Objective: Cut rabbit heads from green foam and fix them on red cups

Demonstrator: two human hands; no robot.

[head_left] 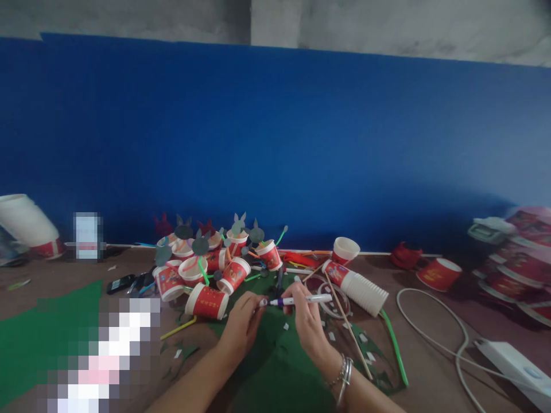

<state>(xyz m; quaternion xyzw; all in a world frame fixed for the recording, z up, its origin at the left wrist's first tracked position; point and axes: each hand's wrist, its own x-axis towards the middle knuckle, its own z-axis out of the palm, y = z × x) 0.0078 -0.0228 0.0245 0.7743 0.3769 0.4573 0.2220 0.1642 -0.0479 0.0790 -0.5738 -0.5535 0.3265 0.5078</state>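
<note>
My right hand, with bracelets at the wrist, is closed around a white marker. Its purple end points left, toward my left hand. The fingers of that hand are pinched on a small whitish piece that looks like the marker cap, just apart from the marker's tip. Beneath both hands lies a dark green sheet, with small white paper bits scattered on and beside it. Left of my left hand a red paper cup lies on its side.
Several red cups with straws and animal-head cutouts crowd the back. To the right are a cup stack, a wooden stick, a green straw, a white cable and a power strip. Green felt lies left.
</note>
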